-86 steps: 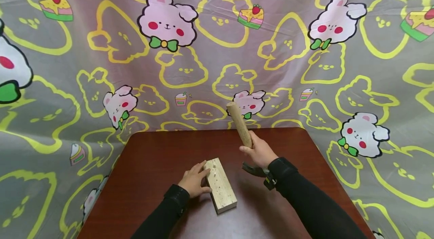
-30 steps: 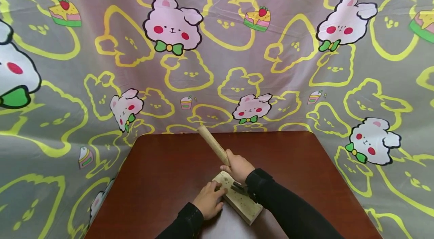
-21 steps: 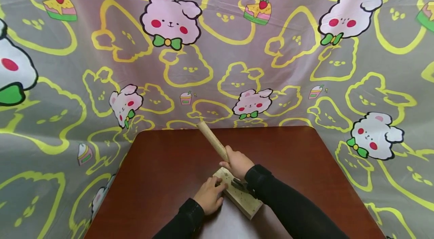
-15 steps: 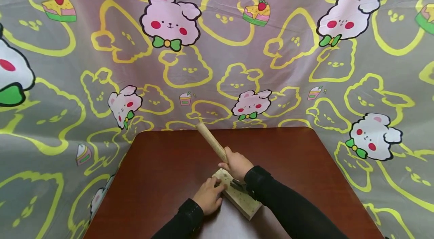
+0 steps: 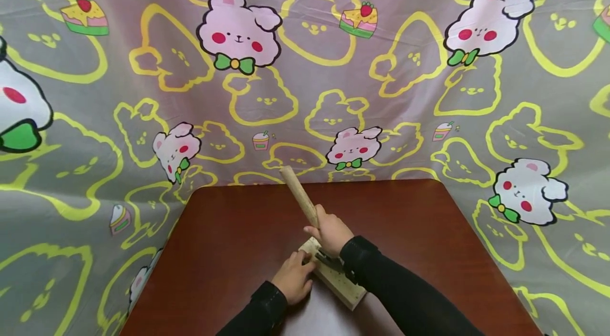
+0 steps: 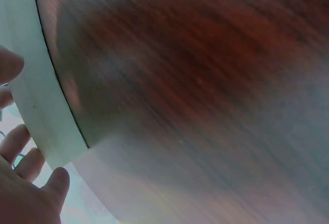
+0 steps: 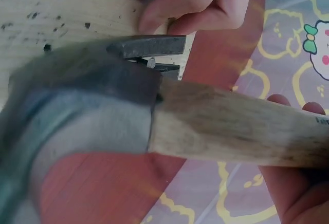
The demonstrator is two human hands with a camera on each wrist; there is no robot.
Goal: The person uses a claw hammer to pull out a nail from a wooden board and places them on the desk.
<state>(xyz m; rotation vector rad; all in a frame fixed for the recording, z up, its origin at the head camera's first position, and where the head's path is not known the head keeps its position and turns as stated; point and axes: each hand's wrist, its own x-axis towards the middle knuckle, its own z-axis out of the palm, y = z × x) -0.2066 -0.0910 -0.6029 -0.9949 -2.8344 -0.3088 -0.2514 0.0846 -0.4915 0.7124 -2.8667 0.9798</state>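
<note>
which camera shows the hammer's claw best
The right wrist view: it shows the claw close up, both prongs on either side of what looks like a nail. The head view shows it small, dark and partly hidden by the right hand. The left wrist view shows none of it.

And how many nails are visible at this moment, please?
1: in the right wrist view, a nail between the claws of the hammer. The hammer may hide others.
</note>
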